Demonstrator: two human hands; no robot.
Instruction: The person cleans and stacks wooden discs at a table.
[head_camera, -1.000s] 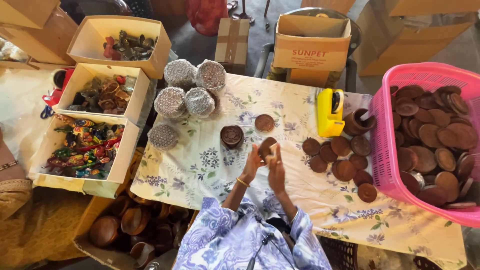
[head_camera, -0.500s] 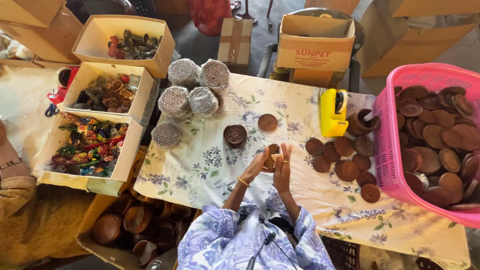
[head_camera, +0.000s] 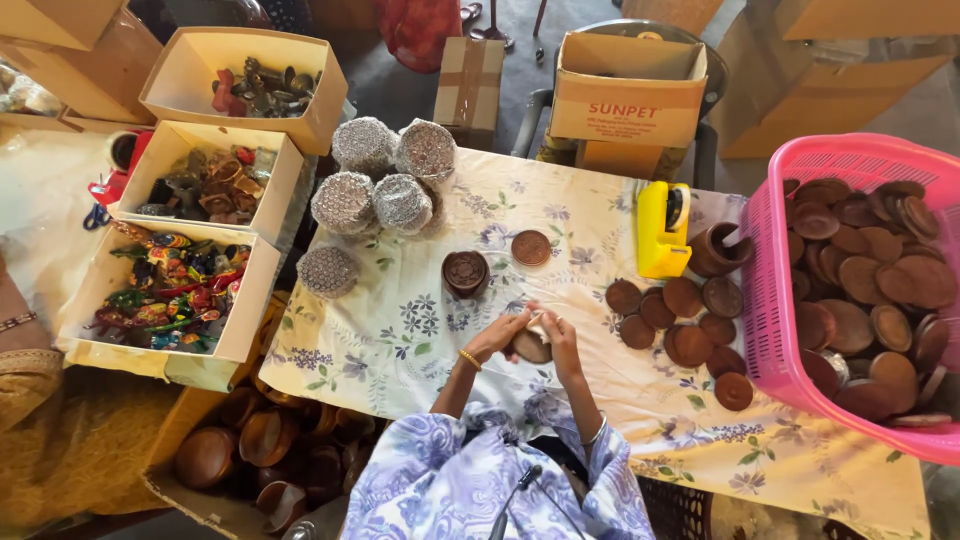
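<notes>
Both my hands hold a small round brown wooden piece (head_camera: 530, 347) low over the floral tablecloth (head_camera: 400, 330). My left hand (head_camera: 498, 334) grips its left side and my right hand (head_camera: 562, 338) its right side, pinching a small pale bit at the top. Just beyond them stand an open brown wooden pot (head_camera: 465, 272) and its flat round lid (head_camera: 530, 247).
Loose brown lids (head_camera: 680, 325) lie to the right beside a pink basket (head_camera: 770, 300) full of more. A yellow tape dispenser (head_camera: 660, 228) and bubble-wrapped bundles (head_camera: 380, 185) sit farther back. Cardboard trays of small figures (head_camera: 170, 290) stand left, wooden bowls (head_camera: 260, 445) below.
My hands have come down from a raised position to the cloth, still holding the wooden piece between them.
</notes>
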